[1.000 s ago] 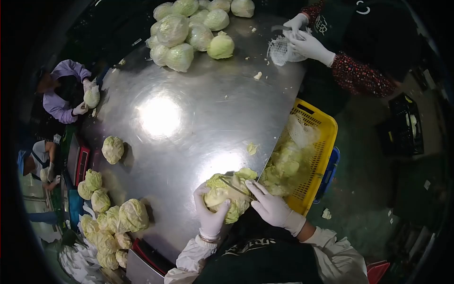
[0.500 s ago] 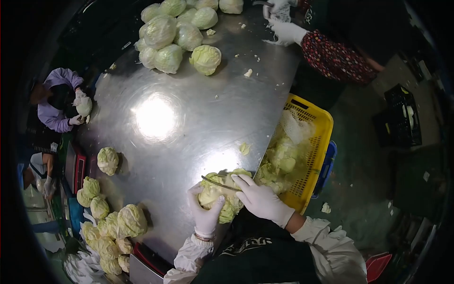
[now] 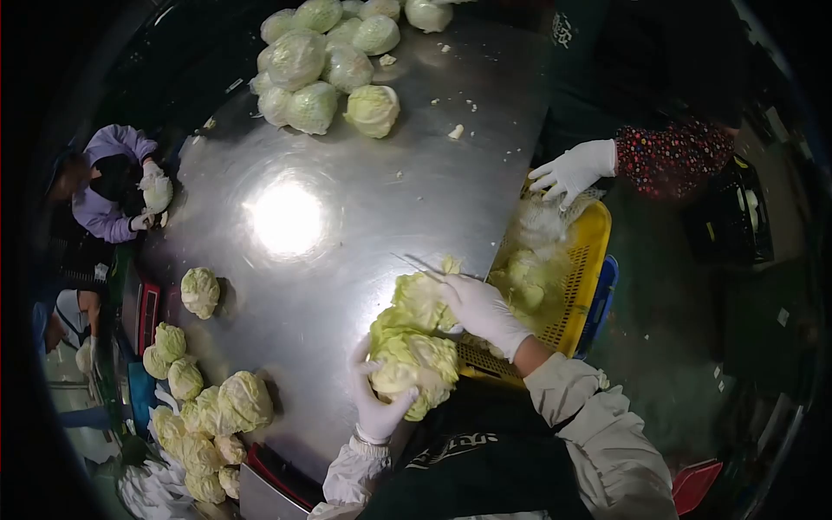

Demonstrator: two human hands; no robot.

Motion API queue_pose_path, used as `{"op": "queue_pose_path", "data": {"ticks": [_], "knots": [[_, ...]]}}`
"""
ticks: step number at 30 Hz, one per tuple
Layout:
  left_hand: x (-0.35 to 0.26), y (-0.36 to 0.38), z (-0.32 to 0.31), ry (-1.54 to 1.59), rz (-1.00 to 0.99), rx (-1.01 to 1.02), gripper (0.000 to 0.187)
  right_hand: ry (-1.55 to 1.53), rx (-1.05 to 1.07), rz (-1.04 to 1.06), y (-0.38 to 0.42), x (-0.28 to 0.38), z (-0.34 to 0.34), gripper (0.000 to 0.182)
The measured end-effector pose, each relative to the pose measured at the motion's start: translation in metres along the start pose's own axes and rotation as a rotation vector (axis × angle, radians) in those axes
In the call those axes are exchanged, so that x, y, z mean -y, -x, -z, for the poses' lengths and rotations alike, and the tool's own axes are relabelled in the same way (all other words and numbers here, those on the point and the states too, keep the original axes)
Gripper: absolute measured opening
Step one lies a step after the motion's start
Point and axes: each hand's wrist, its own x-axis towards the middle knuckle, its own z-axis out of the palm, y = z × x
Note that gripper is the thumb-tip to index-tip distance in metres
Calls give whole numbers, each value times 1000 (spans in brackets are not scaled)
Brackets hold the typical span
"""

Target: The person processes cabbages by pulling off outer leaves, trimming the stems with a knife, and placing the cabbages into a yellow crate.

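Observation:
My left hand (image 3: 374, 394), in a white glove, is curled around the lower left side of a cabbage (image 3: 416, 374) at the table's near edge. A thin knife (image 3: 416, 263) sticks out to the upper left from my gloved right hand (image 3: 485, 314), which is closed on it. Loose pale green outer leaves (image 3: 419, 302) spread above the cabbage, against the right hand's fingers. How far those leaves are still attached is hidden.
The metal table (image 3: 347, 173) carries wrapped cabbages (image 3: 296, 59) at the far end and bare cabbages (image 3: 243, 403) at left. A yellow basket (image 3: 592, 234) of leaves and netting stands at right. A co-worker's gloved hand (image 3: 579, 169) reaches over it; another person (image 3: 113, 186) handles a cabbage.
My right hand has moved up and right with the knife, and leaves have spread away from the cabbage. The co-worker's hand has come from the far table edge to the yellow basket.

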Motion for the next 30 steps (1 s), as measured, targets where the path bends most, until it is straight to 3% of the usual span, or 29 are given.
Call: {"op": "queue_pose_path", "data": {"ticks": [1,6,9,10,12,14,16,17,19,21,25,27,29,30], "knots": [[7,8,5,65,-48,91,63,-10,-25,-28,3,-3,-3,35],[18,44,41,178,-9,103,67,-20,-172,-126,4,-38,-23,31],[21,61,61,212,72,27,71,-44,-200,-353,-12,-63,27,40],[23,63,63,287,117,-86,70,-50,-194,-347,-8,-58,35,40],[21,67,59,330,145,-241,65,191,-391,-314,9,-39,43,59],[10,68,44,312,199,-327,65,-39,-304,-196,41,17,37,74],[3,72,29,337,229,-426,61,-68,-17,21,67,48,12,79],[5,76,27,336,231,-427,61,-262,132,18,77,59,-2,82],[10,82,22,198,227,-441,58,-283,314,76,85,86,-8,77],[-4,78,7,221,213,-416,61,-92,209,100,88,84,-23,74],[-9,78,0,123,188,-372,79,-165,264,79,82,72,-14,70],[-15,74,2,142,204,-352,85,-206,137,298,81,59,-13,59],[-25,67,15,159,306,-277,78,-373,285,204,75,44,-1,48],[-23,66,24,157,305,-280,78,-355,203,173,71,38,-2,35]]}}
